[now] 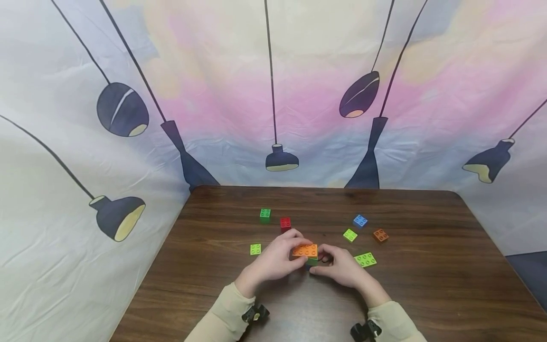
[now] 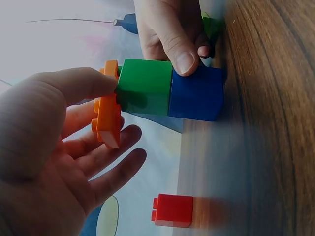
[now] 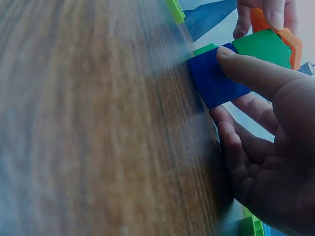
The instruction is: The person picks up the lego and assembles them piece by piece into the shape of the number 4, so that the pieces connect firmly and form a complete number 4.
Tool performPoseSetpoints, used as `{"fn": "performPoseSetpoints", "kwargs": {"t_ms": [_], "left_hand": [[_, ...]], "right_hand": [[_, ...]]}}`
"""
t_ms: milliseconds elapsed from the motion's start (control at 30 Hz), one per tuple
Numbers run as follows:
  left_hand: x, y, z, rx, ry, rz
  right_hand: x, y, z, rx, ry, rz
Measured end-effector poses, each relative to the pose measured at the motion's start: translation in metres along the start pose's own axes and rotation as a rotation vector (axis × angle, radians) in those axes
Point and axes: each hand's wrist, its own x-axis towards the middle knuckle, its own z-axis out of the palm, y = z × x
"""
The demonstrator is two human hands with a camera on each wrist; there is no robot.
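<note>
My left hand point(image 1: 277, 256) pinches a long orange brick point(image 1: 305, 250) between thumb and fingers. Under it stands a green brick point(image 2: 145, 87), which in turn rests on a blue brick point(image 2: 197, 94) at the tabletop. The orange brick lies slightly tilted against the green one's top; whether it is fully seated I cannot tell. My right hand point(image 1: 342, 268) grips the blue brick, its thumb on the near side in the right wrist view and its other fingers partly hidden behind.
Beyond my hands lie a red brick point(image 1: 285, 223) and a green brick point(image 1: 265, 215). A lime brick point(image 1: 255, 249) is at left. To the right are blue point(image 1: 360, 220), small lime point(image 1: 350, 235), brown point(image 1: 381, 235) and long lime point(image 1: 365, 259) bricks on the wooden table point(image 1: 427, 285).
</note>
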Motion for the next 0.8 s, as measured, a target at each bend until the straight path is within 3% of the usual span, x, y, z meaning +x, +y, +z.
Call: {"fn": "performPoseSetpoints", "kwargs": {"t_ms": [267,800], "left_hand": [[0.0015,0.0005,0.0033,0.033,0.018,0.028],[0.0017,0.0028,0.0095,0.051,0.018,-0.011]], "right_hand": [[0.0009,0.0017,0.0007,-0.011,0.000,0.003],[0.0009,0.0000,0.0011,-0.012,0.006,0.028]]}}
